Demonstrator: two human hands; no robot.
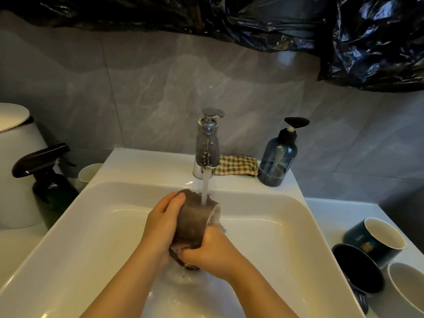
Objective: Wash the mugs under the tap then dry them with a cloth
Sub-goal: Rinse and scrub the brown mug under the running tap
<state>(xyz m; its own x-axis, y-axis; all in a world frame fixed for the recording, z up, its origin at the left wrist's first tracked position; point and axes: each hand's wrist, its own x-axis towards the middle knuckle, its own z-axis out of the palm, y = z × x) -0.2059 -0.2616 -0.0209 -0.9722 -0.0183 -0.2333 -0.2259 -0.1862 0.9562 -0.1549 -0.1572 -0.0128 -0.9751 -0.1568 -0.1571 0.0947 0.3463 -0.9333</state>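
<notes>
You hold the mug (pixel 195 218) under the running tap (pixel 207 143), over the middle of the sink (pixel 96 187).
Your left grip (pixel 163 226) curls round its closed end, and your right grip (pixel 213 251) wraps its near underside. The mug lies tilted, mouth to the right, well inside the rim, with open basin on either side. Three mugs (pixel 376 239) crowd the right surface's near edge.

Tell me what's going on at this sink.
A person is washing a brown mug over the sink, under the running tap. The left hand has its grip round the mug's left side; the right hand holds its lower end. The checked cloth lies behind the tap, untouched. Three more mugs wait on the counter to the right.
</notes>
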